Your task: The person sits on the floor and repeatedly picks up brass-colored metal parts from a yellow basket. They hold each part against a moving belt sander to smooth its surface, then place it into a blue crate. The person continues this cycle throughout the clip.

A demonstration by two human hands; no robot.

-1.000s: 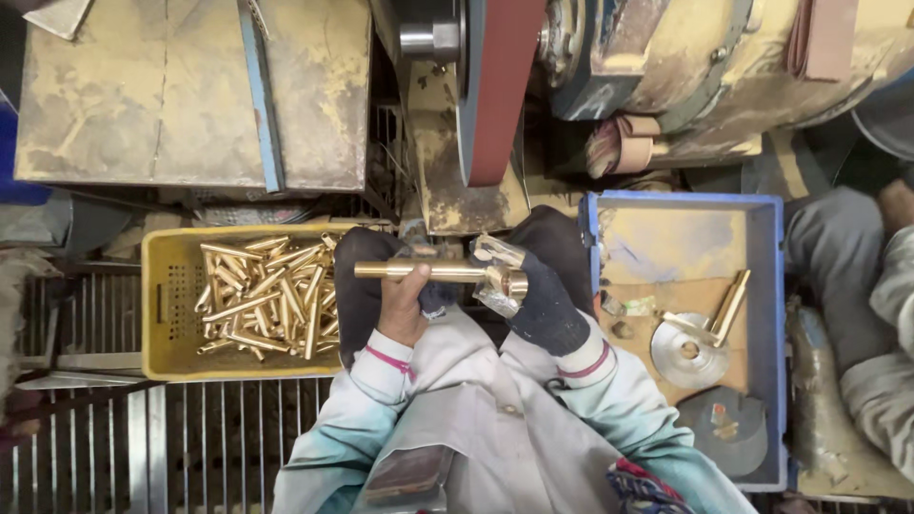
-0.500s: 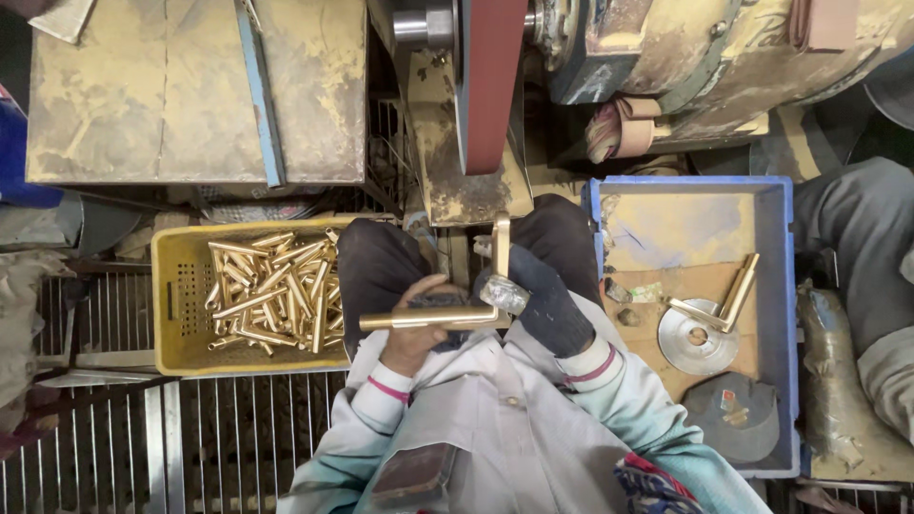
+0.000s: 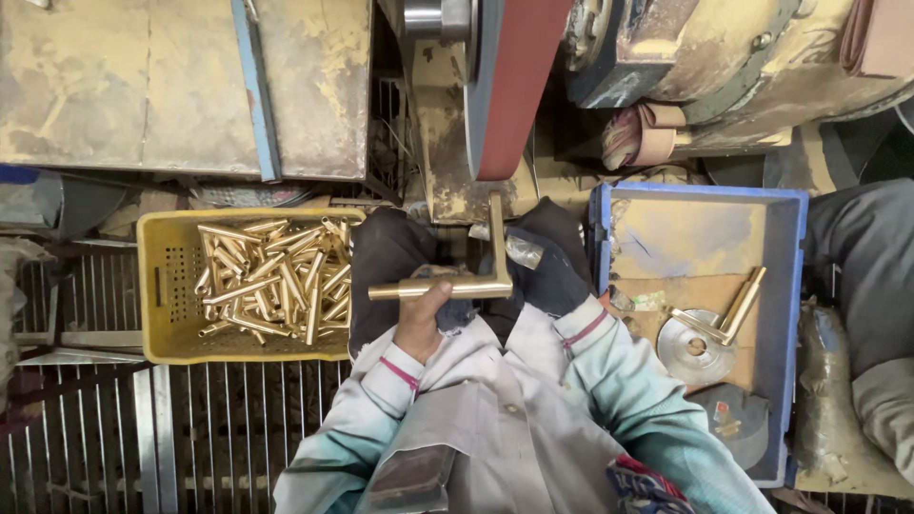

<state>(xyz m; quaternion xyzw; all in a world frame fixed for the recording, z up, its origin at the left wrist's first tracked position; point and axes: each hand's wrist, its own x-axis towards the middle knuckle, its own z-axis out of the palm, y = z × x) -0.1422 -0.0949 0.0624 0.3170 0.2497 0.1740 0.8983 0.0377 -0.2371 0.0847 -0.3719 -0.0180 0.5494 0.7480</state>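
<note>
An L-shaped brass handle [image 3: 455, 284] is held in both hands just below the red sanding belt [image 3: 514, 86]. Its long arm lies level and its short arm points up toward the belt. My left hand [image 3: 424, 319], with a dark cloth in it, grips the long arm from below. My right hand [image 3: 543, 271], in a dark glove, holds the corner and the upright arm. The handle's upper tip is close under the belt's lower end; contact is unclear.
A yellow crate [image 3: 167, 286] at my left holds several brass tubes [image 3: 271, 281]. A blue crate [image 3: 790, 286] at my right holds another brass handle [image 3: 733, 309] and grey discs [image 3: 693, 345]. Another person's leg [image 3: 871, 276] is at far right. Metal grating lies below.
The brass handle has been turned: its short arm now stands up toward the belt, and both hands have shifted up and closer to the belt.
</note>
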